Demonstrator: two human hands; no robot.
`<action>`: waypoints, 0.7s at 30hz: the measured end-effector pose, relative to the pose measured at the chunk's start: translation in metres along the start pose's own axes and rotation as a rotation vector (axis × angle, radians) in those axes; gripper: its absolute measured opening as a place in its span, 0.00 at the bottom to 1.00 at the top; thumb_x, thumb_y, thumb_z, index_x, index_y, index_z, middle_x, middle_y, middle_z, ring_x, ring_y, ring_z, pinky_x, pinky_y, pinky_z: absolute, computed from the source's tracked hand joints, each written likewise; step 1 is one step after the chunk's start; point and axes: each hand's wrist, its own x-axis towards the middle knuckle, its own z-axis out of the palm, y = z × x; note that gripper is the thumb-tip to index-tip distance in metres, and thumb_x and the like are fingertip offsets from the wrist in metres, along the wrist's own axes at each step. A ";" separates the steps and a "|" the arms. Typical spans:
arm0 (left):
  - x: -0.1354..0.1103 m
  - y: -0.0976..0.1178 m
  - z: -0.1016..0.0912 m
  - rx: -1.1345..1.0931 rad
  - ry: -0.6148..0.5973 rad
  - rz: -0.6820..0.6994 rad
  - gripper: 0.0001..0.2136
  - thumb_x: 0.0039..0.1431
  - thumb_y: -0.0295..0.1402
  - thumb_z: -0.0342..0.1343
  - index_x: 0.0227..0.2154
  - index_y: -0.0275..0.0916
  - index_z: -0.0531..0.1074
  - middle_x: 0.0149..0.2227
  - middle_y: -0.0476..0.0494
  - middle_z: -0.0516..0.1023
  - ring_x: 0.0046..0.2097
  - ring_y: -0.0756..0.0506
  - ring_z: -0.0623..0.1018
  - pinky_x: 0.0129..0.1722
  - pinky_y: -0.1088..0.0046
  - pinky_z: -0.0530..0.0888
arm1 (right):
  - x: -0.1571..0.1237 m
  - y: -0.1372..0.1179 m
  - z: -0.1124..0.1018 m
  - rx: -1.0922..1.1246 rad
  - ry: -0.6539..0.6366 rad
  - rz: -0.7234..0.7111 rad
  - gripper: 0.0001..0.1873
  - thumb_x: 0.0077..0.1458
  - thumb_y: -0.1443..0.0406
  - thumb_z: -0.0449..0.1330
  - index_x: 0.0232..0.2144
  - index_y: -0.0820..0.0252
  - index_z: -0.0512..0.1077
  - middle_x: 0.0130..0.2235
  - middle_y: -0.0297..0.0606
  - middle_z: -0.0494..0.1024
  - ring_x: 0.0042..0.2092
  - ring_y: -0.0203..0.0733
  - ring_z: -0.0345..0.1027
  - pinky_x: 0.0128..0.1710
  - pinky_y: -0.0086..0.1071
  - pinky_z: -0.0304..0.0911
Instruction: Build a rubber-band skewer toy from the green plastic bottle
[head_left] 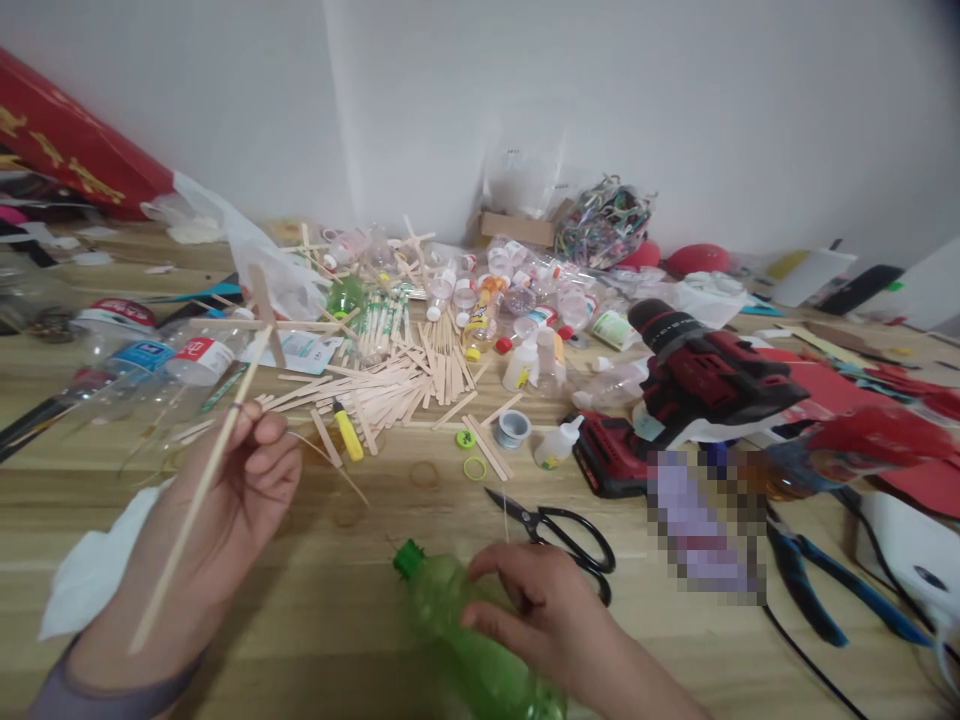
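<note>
My left hand (232,500) is raised at the left, its fingers pinched around a thin wooden stick (199,495). At the stick's upper end sit crossed flat craft sticks (274,325), shaped like a propeller. A thin strand (330,465) trails to the right from those fingers. On the table at the front lies a green plastic bottle (450,625) with a green cap (409,560). Over the bottle is my right hand (544,615), thumb and forefinger apart, nothing visible between them; whether it touches the bottle I cannot tell. Black-handled scissors (555,525) lie just beyond it.
Loose craft sticks (397,385) are spread mid-table, near a yellow-handled tool (347,432). A red cordless drill (705,370), glue bottle (556,445) and blue-handled pliers (810,570) stand or lie to the right. Clear plastic bottles (195,360) crowd the left.
</note>
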 end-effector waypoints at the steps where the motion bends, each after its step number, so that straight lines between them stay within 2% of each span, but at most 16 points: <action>1: 0.000 -0.003 -0.003 0.027 -0.014 -0.018 0.15 0.64 0.19 0.44 0.21 0.36 0.64 0.19 0.54 0.66 0.16 0.58 0.65 0.14 0.87 0.65 | -0.001 0.002 0.001 -0.039 0.037 -0.029 0.14 0.57 0.54 0.60 0.31 0.59 0.75 0.19 0.26 0.63 0.23 0.33 0.59 0.23 0.26 0.50; 4: -0.001 -0.012 -0.012 0.085 -0.045 -0.056 0.11 0.57 0.19 0.54 0.21 0.36 0.65 0.20 0.54 0.66 0.18 0.57 0.66 0.15 0.87 0.66 | -0.006 0.009 0.000 -0.219 0.138 -0.102 0.14 0.63 0.61 0.53 0.27 0.58 0.73 0.23 0.32 0.72 0.26 0.35 0.68 0.26 0.26 0.56; 7: -0.002 -0.023 -0.019 0.096 -0.041 -0.056 0.10 0.50 0.22 0.62 0.21 0.36 0.67 0.20 0.55 0.65 0.19 0.57 0.66 0.16 0.86 0.67 | -0.011 0.019 -0.005 -0.465 0.269 -0.136 0.16 0.65 0.61 0.50 0.28 0.58 0.72 0.25 0.35 0.76 0.27 0.39 0.73 0.27 0.28 0.59; 9: -0.001 -0.028 -0.022 0.107 -0.055 -0.060 0.11 0.46 0.26 0.67 0.21 0.36 0.68 0.20 0.55 0.65 0.19 0.57 0.65 0.16 0.86 0.68 | -0.012 0.024 -0.010 -0.619 0.342 -0.100 0.15 0.65 0.61 0.50 0.30 0.57 0.73 0.25 0.35 0.77 0.26 0.41 0.74 0.25 0.30 0.59; 12: -0.001 -0.035 -0.024 0.150 -0.074 -0.067 0.14 0.41 0.31 0.72 0.20 0.36 0.68 0.20 0.55 0.65 0.20 0.56 0.65 0.17 0.86 0.69 | -0.013 0.030 -0.020 -0.776 0.370 0.024 0.12 0.63 0.60 0.53 0.30 0.55 0.72 0.24 0.34 0.78 0.25 0.45 0.75 0.21 0.32 0.59; 15: -0.002 -0.039 -0.024 0.181 -0.044 -0.094 0.16 0.38 0.34 0.74 0.19 0.36 0.69 0.20 0.55 0.66 0.20 0.57 0.65 0.17 0.86 0.68 | -0.015 0.030 -0.028 -0.850 0.346 0.134 0.09 0.61 0.59 0.56 0.31 0.54 0.72 0.23 0.33 0.77 0.24 0.46 0.75 0.19 0.33 0.60; 17: -0.004 -0.043 -0.024 0.186 -0.013 -0.119 0.17 0.34 0.35 0.75 0.19 0.35 0.70 0.20 0.55 0.67 0.20 0.57 0.65 0.17 0.87 0.68 | -0.019 0.025 -0.031 -0.851 0.372 0.140 0.10 0.62 0.59 0.55 0.34 0.55 0.73 0.28 0.36 0.79 0.26 0.47 0.77 0.20 0.33 0.64; 19: -0.006 -0.047 -0.025 0.196 0.027 -0.145 0.18 0.31 0.34 0.76 0.19 0.35 0.70 0.20 0.54 0.68 0.21 0.57 0.65 0.16 0.86 0.67 | -0.025 0.016 -0.032 -0.816 0.440 0.070 0.12 0.63 0.59 0.52 0.39 0.57 0.74 0.36 0.43 0.80 0.33 0.47 0.78 0.26 0.36 0.71; 21: -0.008 -0.051 -0.026 0.205 0.062 -0.173 0.16 0.31 0.32 0.75 0.19 0.35 0.71 0.21 0.52 0.69 0.21 0.56 0.65 0.17 0.85 0.68 | -0.031 0.005 -0.030 -0.759 0.448 -0.050 0.16 0.63 0.58 0.52 0.47 0.59 0.72 0.46 0.48 0.79 0.42 0.50 0.78 0.37 0.40 0.74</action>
